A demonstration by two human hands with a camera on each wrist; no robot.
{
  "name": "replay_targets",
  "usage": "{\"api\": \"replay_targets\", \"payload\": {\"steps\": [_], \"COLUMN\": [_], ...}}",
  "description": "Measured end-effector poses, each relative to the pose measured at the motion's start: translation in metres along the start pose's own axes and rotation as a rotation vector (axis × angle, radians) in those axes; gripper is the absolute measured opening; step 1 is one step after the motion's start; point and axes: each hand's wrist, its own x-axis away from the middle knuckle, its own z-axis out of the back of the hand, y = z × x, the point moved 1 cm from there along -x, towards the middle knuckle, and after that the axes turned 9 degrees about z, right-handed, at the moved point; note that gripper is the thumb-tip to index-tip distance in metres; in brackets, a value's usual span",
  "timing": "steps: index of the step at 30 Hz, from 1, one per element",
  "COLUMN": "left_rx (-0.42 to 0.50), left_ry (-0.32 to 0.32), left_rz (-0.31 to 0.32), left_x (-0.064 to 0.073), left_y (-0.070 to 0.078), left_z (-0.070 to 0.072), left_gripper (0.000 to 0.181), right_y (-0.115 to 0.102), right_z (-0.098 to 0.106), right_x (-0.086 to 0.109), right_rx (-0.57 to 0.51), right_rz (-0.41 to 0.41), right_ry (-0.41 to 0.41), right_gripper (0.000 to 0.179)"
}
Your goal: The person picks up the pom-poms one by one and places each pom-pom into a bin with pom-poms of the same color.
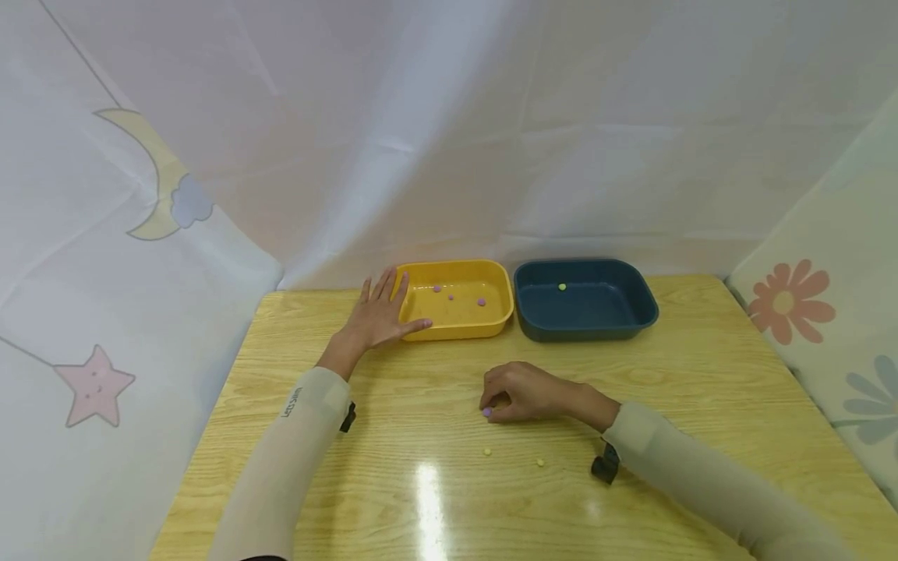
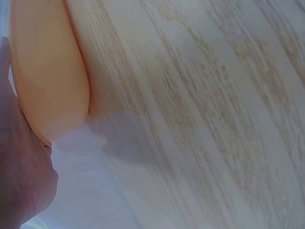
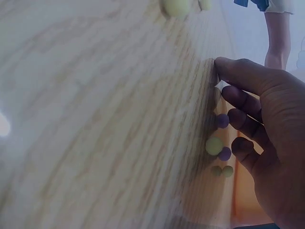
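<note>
My left hand (image 1: 377, 318) lies with fingers spread over the left end of a yellow tray (image 1: 456, 332), its thumb across the front rim. In the left wrist view, part of that hand (image 2: 24, 181) shows beside the tray's wall (image 2: 52, 71). Three small purple balls, one of them a purple ball (image 1: 481, 302), are in this tray. Lower on the table, my right hand (image 1: 529, 392) pinches a purple ball (image 1: 487, 412) between thumb and finger. The right wrist view shows purple and yellow balls close to the curled fingers, including a yellow ball (image 3: 214, 146).
A dark blue tray (image 1: 588, 333) stands right of the yellow one, with a yellow-green ball (image 1: 562, 287) inside. Near the right hand, a yellow ball (image 1: 487, 452) and another yellow ball (image 1: 540, 462) lie on the wooden table (image 1: 337, 499). Cloth walls (image 1: 449, 156) enclose the table.
</note>
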Motion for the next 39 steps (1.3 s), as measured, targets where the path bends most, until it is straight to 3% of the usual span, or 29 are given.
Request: {"api": "replay_targets", "payload": {"steps": [14, 22, 30, 39], "left_rx": [-0.008, -0.013, -0.015, -0.020], "left_ry": [-0.035, -0.017, -0.010, -0.002], "left_rz": [0.023, 0.016, 0.001, 0.006], "left_x": [-0.002, 0.000, 0.002, 0.001], "left_y": [-0.001, 0.001, 0.003, 0.002], "left_z": [-0.004, -0.001, 0.002, 0.002], "left_gripper": [0.122, 0.121, 0.119, 0.111], "right_y": [0.000, -0.002, -0.001, -0.001], "right_z": [0.002, 0.014, 0.034, 0.066], "right_x": [0.001, -0.002, -0.008, -0.018], "right_rx": [-0.001, 0.033, 0.093, 0.137], "right_rz": [-0.027, -0.049, -0.016, -0.071], "right_ry": [0.017, 0.051, 0.105, 0.160], "right_gripper": [0.005, 0.006, 0.006, 0.009]}}
